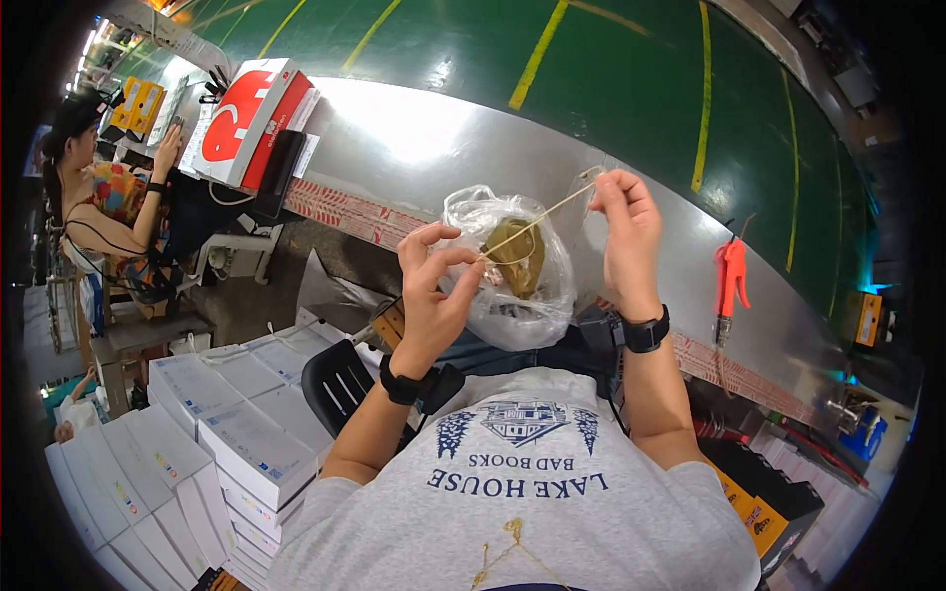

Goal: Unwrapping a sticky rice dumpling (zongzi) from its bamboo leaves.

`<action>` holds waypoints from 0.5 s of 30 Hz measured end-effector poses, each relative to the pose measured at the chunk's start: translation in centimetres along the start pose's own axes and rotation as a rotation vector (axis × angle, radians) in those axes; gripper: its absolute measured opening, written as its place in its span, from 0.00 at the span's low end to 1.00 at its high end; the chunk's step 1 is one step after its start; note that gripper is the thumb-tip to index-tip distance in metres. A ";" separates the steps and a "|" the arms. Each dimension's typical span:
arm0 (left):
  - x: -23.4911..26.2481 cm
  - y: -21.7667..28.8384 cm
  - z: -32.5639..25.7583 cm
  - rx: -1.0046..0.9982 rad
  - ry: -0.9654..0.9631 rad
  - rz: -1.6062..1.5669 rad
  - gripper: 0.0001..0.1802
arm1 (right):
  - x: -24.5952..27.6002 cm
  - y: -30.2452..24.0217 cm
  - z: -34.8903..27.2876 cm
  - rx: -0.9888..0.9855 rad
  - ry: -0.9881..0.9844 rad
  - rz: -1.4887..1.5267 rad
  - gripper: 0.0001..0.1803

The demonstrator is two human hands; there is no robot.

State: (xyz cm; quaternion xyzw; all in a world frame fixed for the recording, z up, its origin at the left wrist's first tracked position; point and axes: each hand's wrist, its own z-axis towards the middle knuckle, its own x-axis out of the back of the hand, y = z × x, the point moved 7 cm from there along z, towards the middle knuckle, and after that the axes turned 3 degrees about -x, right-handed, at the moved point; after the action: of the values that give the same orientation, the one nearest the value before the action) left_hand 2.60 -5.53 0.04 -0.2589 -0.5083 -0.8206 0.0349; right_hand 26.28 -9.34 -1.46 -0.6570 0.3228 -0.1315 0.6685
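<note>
A metal worktable (pixel 414 158) extends beyond the clear plastic bag (pixel 532 320). Left of the bag stands a red-and-white box (pixel 236 123). The left hand (pixel 434 281) is at the bag's left, the right hand (pixel 631 231) at its right, both pinching. Farther right is a red-handled tool (pixel 729 276). Over the bag, thumbs and fingers grip a thin pale cord (pixel 552 209).

Cord (pixel 552 211) too thin to trace past left hand (pixel 434 286). Bag (pixel 558 295) underside hidden. Chair (pixel 323 384) partly behind left forearm (pixel 370 433). Shirt (pixel 512 507) cut off by lower edge.
</note>
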 end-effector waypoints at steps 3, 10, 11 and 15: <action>0.6 -1.3 -0.3 0.073 0.063 -0.127 0.05 | 0.8 -0.9 0.7 0.060 0.038 0.086 0.07; 0.8 -2.2 0.7 0.128 0.081 -0.380 0.03 | -0.4 -4.7 1.4 0.163 -0.034 0.152 0.07; 0.8 -2.3 1.1 0.129 0.089 -0.381 0.03 | -1.0 -5.3 1.4 0.186 -0.080 0.170 0.07; 0.5 -2.7 2.1 0.123 0.134 -0.386 0.04 | -2.4 -6.2 2.1 0.181 -0.079 0.171 0.07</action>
State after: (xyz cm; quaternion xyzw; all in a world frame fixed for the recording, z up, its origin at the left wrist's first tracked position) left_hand 2.14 -2.31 -1.20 -0.0990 -0.5941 -0.7949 -0.0735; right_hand 27.24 -6.87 4.97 -0.5688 0.3377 -0.0765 0.7460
